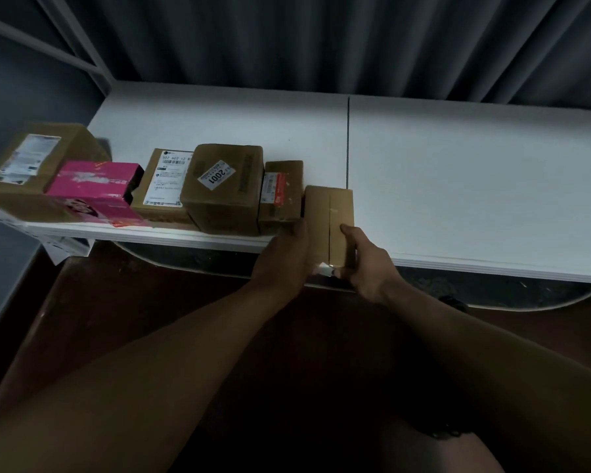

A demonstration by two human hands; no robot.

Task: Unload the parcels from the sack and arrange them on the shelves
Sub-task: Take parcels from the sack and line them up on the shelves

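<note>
A plain brown cardboard parcel [328,213] lies on the front edge of the white shelf [458,186], overhanging it a little. My left hand [284,257] holds its left side and my right hand [365,261] grips its right side, thumb on top. To its left stands a row of parcels along the shelf front: a small box with a red label [282,192], a cube box marked 2001 [224,187], a flat box with a white label [166,180], a pink box [96,186] and a large brown box [31,165]. No sack is in view.
The shelf's right half and back strip are bare white board. Dark ribbed wall panels [321,39] rise behind it. A white shelf post and brace [82,63] stand at the left. Below the shelf lies a brown floor [151,302] with a round grey object under the shelf edge.
</note>
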